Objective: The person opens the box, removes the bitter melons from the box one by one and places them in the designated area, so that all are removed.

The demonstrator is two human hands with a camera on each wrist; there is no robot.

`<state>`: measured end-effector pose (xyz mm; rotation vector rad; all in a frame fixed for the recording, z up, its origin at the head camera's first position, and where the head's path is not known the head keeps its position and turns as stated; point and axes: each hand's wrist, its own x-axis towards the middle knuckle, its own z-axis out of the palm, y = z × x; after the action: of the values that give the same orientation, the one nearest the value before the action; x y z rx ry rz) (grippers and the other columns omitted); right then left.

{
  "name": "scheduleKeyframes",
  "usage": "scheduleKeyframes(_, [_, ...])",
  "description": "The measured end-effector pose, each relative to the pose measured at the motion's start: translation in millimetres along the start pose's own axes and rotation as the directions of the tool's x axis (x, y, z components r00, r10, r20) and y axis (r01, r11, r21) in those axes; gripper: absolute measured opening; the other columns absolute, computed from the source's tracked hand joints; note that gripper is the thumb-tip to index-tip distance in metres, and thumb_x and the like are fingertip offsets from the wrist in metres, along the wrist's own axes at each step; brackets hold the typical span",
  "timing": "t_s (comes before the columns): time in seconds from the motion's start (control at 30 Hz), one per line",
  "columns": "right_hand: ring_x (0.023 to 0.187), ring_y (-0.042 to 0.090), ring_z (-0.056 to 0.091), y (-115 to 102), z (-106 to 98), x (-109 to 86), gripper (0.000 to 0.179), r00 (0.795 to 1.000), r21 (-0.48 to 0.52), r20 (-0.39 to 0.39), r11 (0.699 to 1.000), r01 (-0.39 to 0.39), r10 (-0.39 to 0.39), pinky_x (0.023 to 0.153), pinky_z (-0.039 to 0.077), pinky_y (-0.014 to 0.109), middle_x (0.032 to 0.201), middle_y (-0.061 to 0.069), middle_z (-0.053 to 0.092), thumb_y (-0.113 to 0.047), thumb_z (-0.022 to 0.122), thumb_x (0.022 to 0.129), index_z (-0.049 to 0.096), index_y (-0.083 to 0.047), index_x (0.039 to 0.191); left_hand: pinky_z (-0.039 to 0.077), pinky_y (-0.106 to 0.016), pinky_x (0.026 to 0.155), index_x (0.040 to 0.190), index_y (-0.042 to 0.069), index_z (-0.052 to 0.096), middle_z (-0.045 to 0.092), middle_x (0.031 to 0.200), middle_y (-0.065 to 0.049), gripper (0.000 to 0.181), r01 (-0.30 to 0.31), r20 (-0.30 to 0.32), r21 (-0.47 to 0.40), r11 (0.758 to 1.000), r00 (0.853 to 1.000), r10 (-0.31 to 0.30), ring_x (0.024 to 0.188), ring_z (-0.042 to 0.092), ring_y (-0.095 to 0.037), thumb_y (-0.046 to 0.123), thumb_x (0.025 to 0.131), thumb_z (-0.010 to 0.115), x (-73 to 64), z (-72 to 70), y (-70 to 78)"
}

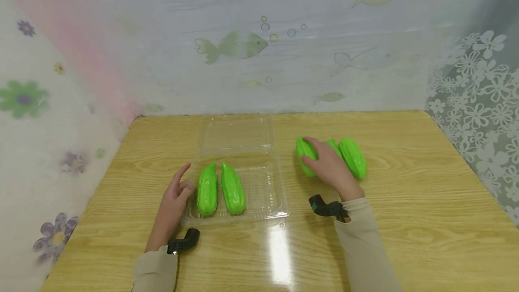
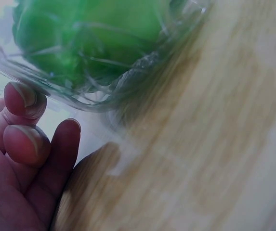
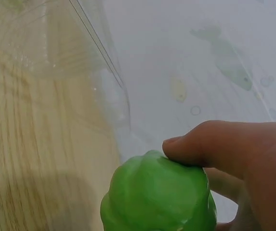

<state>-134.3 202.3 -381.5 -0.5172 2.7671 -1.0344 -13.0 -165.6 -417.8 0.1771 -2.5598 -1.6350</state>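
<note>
Bright green ridged gourds, plastic-looking, are in the head view. My right hand [image 1: 330, 166] grips one gourd [image 1: 303, 151] between thumb and fingers, right of the clear plastic container; its blunt, lobed end [image 3: 157, 197] shows in the right wrist view. Beyond that hand lies another gourd [image 1: 353, 157], and part of a third [image 1: 334, 145] shows between them, mostly hidden. Two gourds, a left one [image 1: 207, 193] and a right one [image 1: 233, 190], lie side by side inside the container [image 1: 282, 199]. At its left edge is my left hand [image 1: 174, 199], fingers loosely bent near the rim, holding nothing visible.
The container's hinged lid [image 1: 237, 132] lies folded back toward the far wall [image 1: 300, 75]. Everything stands on a wood-grain table [image 1: 425, 184]. Patterned sheets with fish and flowers surround the table's back and sides.
</note>
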Motion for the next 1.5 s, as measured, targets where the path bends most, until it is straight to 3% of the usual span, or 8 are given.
scheduleKeyframes(0.57, [0.112, 0.039, 0.040, -2.2, 0.6, -2.4, 0.054, 0.996, -0.162, -0.042, 0.983, -0.088, 0.082, 0.083, 0.038, 0.052, 0.125, 0.023, 0.044, -0.033, 0.052, 0.086, 0.039, -0.014, 0.135, 0.034, -0.022, 0.080, 0.139, 0.035, 0.024, 0.056, 0.096, -0.010, 0.049, 0.012, 0.000, 0.004, 1.000, 1.000, -0.012, 0.091, 0.047, -0.016, 0.029, 0.094, 0.044, -0.6, -0.8, 1.2])
scheduleKeyframes(0.87, [0.110, 0.041, 0.037, -4.5, 9.6, -4.1, 0.054, 0.992, -0.248, -0.076, 0.961, -0.120, 0.104, 0.075, 0.041, 0.054, 0.122, 0.024, 0.042, -0.035, 0.056, 0.086, 0.041, -0.015, 0.133, 0.035, -0.024, 0.073, 0.139, 0.033, 0.025, 0.054, 0.090, -0.011, 0.049, 0.009, 0.003, -0.016, 1.000, 1.000, -0.009, 0.080, 0.046, -0.015, 0.022, 0.095, 0.043, -1.1, -0.1, 0.6])
scheduleKeyframes(1.5, [0.111, 0.039, 0.033, -4.8, 13.0, -5.4, 0.057, 0.988, -0.269, -0.096, 0.952, -0.144, 0.122, 0.067, 0.044, 0.052, 0.124, 0.023, 0.038, -0.036, 0.058, 0.084, 0.039, -0.015, 0.134, 0.035, -0.025, 0.073, 0.139, 0.035, 0.025, 0.054, 0.091, -0.011, 0.049, 0.012, 0.000, 0.005, 1.000, 1.000, -0.012, 0.081, 0.046, -0.016, 0.026, 0.095, 0.043, -2.5, -0.3, 6.3])
